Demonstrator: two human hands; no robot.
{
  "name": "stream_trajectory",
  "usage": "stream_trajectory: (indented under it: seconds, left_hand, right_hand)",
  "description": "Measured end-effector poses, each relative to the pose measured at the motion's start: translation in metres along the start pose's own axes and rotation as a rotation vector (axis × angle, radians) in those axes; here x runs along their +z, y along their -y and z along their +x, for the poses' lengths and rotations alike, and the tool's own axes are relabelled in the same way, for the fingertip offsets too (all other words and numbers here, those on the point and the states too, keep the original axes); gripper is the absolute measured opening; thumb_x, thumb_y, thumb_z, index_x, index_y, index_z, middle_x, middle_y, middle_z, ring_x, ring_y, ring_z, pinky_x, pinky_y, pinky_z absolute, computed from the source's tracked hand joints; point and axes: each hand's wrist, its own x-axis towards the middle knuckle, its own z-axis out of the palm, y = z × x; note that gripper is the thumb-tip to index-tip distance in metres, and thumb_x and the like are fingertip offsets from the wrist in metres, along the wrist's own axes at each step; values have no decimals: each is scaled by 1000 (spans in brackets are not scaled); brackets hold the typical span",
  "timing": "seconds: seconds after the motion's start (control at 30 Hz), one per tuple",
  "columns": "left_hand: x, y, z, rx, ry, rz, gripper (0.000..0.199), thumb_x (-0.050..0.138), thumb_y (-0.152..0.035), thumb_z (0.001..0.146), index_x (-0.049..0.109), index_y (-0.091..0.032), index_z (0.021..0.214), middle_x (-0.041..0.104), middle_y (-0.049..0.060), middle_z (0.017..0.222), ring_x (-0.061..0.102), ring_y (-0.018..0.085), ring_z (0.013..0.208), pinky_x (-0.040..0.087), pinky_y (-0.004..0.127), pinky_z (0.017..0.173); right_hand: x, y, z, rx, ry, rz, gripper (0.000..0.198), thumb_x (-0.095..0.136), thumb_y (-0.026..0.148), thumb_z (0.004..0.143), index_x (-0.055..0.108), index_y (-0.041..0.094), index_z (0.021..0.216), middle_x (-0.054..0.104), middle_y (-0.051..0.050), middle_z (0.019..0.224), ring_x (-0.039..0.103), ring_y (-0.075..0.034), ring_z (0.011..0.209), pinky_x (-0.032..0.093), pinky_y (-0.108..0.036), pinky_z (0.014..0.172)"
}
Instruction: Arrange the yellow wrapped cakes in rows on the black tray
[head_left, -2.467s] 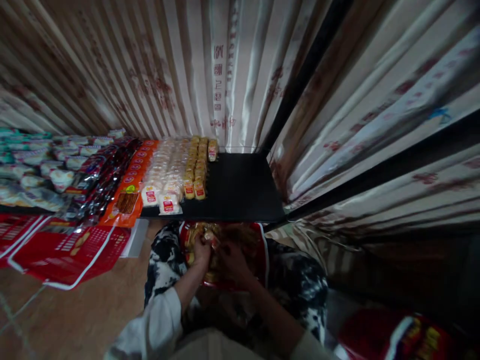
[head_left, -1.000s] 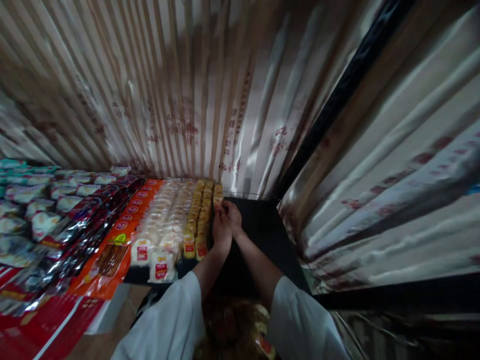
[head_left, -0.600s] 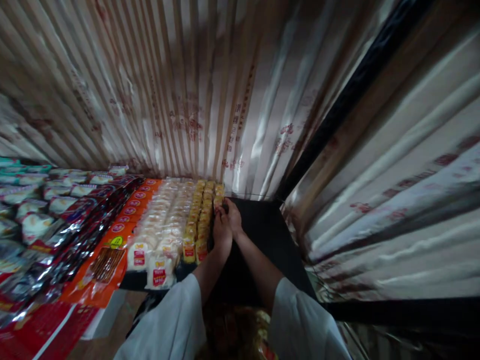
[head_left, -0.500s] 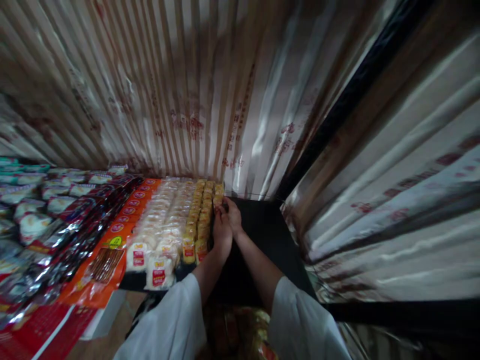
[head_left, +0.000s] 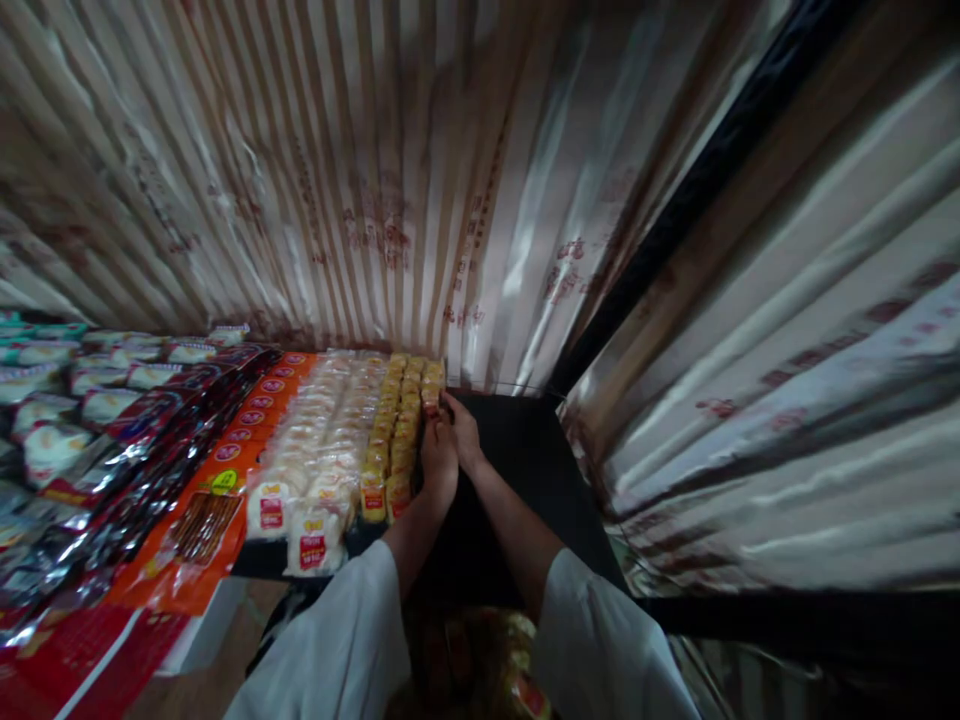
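Note:
On a black shelf (head_left: 525, 470), small yellow wrapped cakes (head_left: 401, 430) with red labels stand in tight rows. At the far end of the right-hand row, my left hand (head_left: 440, 455) and my right hand (head_left: 463, 428) come together around a yellow packet (head_left: 430, 398). My left hand is on the near side with its fingers curled; my right hand is just beyond it and to the right. Both hands are closed, and their fingers hide most of what lies between them. Left of the yellow rows are white round wrapped cakes (head_left: 315, 470) in clear film.
Orange snack bags (head_left: 255, 425) and dark shiny packs (head_left: 180, 450) lie farther left, then white-and-green packets (head_left: 52, 440). Printed plastic sheeting (head_left: 390, 200) hangs behind and to the right, with a dark post (head_left: 675, 230) at the corner. Below me are more yellow packets (head_left: 517, 680), in shadow.
The whole view has shifted slightly. Both hands stay together at the far end of the right yellow row, with only a slight movement.

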Motion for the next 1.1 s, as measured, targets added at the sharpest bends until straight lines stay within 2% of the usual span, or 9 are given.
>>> stream_trajectory:
  seconds: [0.1, 0.27, 0.43, 0.53, 0.73, 0.83, 0.93, 1.0, 1.1]
  left_hand:
    - [0, -3, -1, -10, -13, 30, 33, 39, -20, 90, 58, -12, 115, 58, 14, 124, 53, 23, 118, 35, 40, 105]
    - [1, 1, -4, -17, -7, 78, 31, 36, -21, 91, 60, -12, 108, 62, 13, 115, 58, 20, 108, 41, 38, 98]
    - [-4, 4, -13, -9, -5, 181, 28, 33, -21, 90, 60, -16, 94, 66, 10, 100, 61, 18, 98, 46, 34, 89]
    - [-11, 3, -26, 28, -3, 298, 26, 34, -21, 89, 60, -18, 90, 66, 10, 99, 61, 18, 98, 45, 32, 89]
    - [-33, 5, -84, 65, 29, 429, 25, 37, -18, 87, 61, -17, 92, 66, 10, 99, 60, 19, 96, 44, 32, 91]
    - [-53, 10, -125, 189, 32, 434, 24, 39, -19, 85, 61, -16, 94, 64, 10, 100, 58, 18, 95, 44, 33, 92]
    - [-80, 19, -165, 297, 82, 399, 22, 39, -22, 86, 61, -18, 90, 62, 9, 99, 56, 18, 94, 43, 34, 91]
    - [-98, 28, -186, 265, 99, 409, 23, 38, -23, 87, 60, -18, 83, 62, 8, 93, 56, 19, 90, 44, 34, 88]
    - [-120, 51, -208, 41, 158, 463, 22, 40, -17, 84, 60, -20, 77, 63, 8, 88, 56, 20, 90, 43, 36, 90]
  right_hand:
    - [1, -2, -2, -3, -10, -13, 41, 48, 18, 80, 58, 18, 120, 63, -8, 121, 58, -19, 110, 42, -35, 100]
    - [-2, 0, -13, -24, -129, -73, 38, 48, 15, 78, 62, 17, 113, 63, -9, 116, 57, -20, 109, 42, -37, 100]
    - [-10, 13, -42, 13, -191, -87, 33, 46, 14, 78, 64, 17, 106, 65, -9, 110, 58, -20, 103, 44, -36, 97]
    - [-18, 22, -66, 24, -181, -90, 32, 46, 14, 79, 65, 16, 104, 65, -10, 108, 59, -20, 101, 44, -36, 96]
    - [-32, 40, -131, 64, -82, -47, 30, 47, 16, 80, 66, 16, 104, 65, -11, 107, 61, -20, 98, 48, -34, 90]
    - [-38, 51, -175, 31, -67, -10, 30, 46, 19, 82, 65, 17, 104, 66, -10, 105, 61, -20, 94, 49, -34, 87]
    - [-43, 60, -224, -48, -46, -20, 29, 44, 23, 85, 65, 19, 104, 67, -8, 104, 60, -20, 97, 47, -35, 91]
    - [-45, 60, -255, -53, -3, -56, 30, 41, 23, 87, 65, 20, 103, 67, -7, 105, 59, -20, 99, 45, -36, 94]
    - [-43, 50, -293, 82, 181, -163, 31, 39, 19, 87, 65, 18, 104, 68, -9, 106, 60, -20, 100, 44, -33, 93]
